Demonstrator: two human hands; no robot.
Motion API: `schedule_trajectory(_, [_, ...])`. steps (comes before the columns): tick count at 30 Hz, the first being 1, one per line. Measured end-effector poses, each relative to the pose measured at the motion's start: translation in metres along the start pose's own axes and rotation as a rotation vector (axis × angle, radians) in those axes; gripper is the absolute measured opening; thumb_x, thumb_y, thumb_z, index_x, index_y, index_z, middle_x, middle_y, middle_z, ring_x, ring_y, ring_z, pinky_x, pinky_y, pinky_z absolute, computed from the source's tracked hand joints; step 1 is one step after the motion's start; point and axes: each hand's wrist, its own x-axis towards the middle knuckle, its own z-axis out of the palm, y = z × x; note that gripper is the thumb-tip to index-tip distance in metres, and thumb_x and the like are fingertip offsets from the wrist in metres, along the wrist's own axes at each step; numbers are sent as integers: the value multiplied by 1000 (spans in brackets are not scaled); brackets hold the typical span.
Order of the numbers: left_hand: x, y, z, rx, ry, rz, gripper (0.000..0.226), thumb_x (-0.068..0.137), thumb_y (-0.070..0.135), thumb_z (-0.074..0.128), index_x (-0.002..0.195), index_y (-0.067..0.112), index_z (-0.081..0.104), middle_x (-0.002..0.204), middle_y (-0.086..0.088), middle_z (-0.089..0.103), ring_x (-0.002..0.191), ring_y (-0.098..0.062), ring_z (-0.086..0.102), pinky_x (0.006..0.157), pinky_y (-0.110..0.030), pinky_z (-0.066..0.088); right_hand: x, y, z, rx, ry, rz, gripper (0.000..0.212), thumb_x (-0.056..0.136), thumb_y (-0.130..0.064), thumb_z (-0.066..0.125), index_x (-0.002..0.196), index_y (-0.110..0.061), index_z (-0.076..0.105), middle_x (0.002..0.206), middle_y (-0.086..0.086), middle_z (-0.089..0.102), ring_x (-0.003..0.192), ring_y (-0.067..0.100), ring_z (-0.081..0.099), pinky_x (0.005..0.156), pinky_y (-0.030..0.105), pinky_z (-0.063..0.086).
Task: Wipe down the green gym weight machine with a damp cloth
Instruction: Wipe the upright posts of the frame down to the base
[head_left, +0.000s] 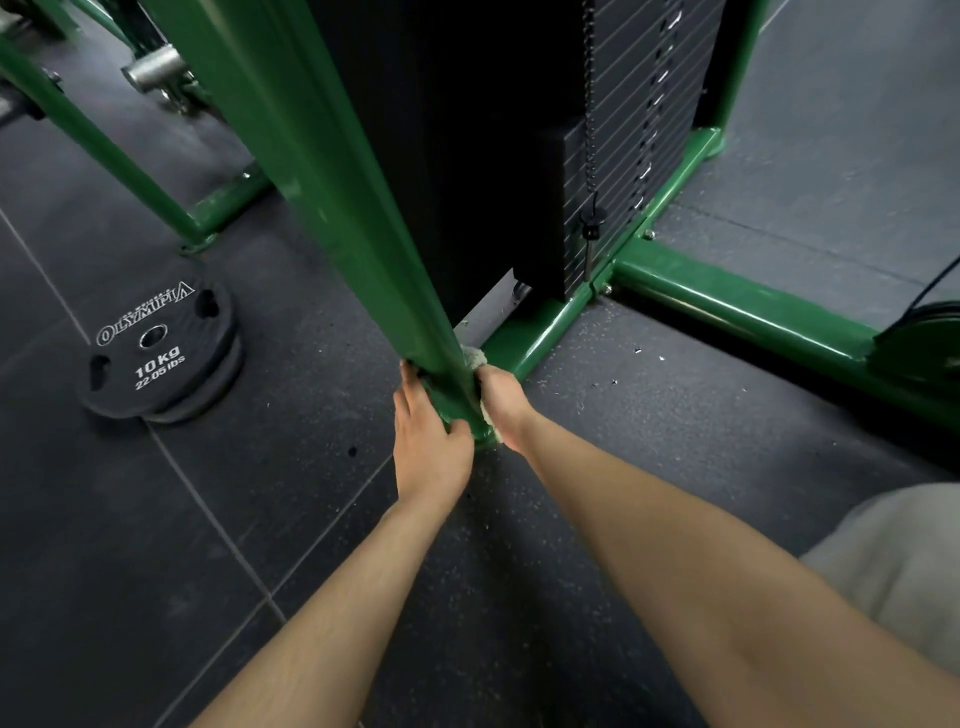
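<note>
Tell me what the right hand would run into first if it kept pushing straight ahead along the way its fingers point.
Probably the green base rail just beyond the post. The right hand presses the cloth at the post's foot, pointing up-frame. Depth is unclear.

— What did the floor (156, 545) look like?
— It was dark speckled rubber tile with pale seams.
— Anything lying on it?
— Stacked black 10 kg plates (161, 348) lay at the left; light was dim.

Gym: green weight machine (332, 171), weight stack (623, 130), rubber floor (156, 519).
</note>
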Motion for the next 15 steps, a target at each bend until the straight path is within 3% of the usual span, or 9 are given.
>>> schedule_trajectory(2, [-1,2,2,-8,-22,-18,96,94,12,61,166,31,1,157,2,31,137,-27,49,101,-44,49,1,-2,6,75,-15,-10,32,100,-13,41,91,-20,70,89,2,71,81,15,66,65,21,56])
schedule_trajectory(4, [0,6,3,-31,-9,-35,93,95,17,62,166,32,3,157,3,31,135,-29,51,102,-47,52,-1,-2,10,139,-19,-40,31,94,-15,46,103,-19,76,104,6,76,99,21,72,92,38,60])
schedule_trajectory(5, [1,9,3,-48,11,-42,91,95,19,62,165,32,6,157,4,30,134,-29,52,103,-50,53,0,0,11,154,-6,-65,34,91,-15,48,111,-18,76,110,7,76,105,24,72,98,45,58])
schedule_trajectory(8, [2,13,3,-110,84,-31,88,95,24,65,165,30,12,160,10,28,138,-27,50,104,-54,52,2,5,8,175,-3,-112,37,92,-15,54,124,-19,73,117,2,76,111,20,71,100,42,57])
schedule_trajectory(11, [2,19,4,-141,148,-1,86,94,24,67,165,26,16,164,9,24,142,-27,47,106,-53,50,2,11,-2,104,30,-132,27,100,-18,57,121,-21,72,113,-3,77,107,17,72,96,38,59])
schedule_trajectory(15, [3,19,3,-116,131,9,90,94,28,69,165,26,13,165,7,23,142,-30,47,105,-54,50,7,23,-15,-132,110,-101,26,96,-6,56,108,-22,73,98,-4,76,93,20,73,81,33,60])
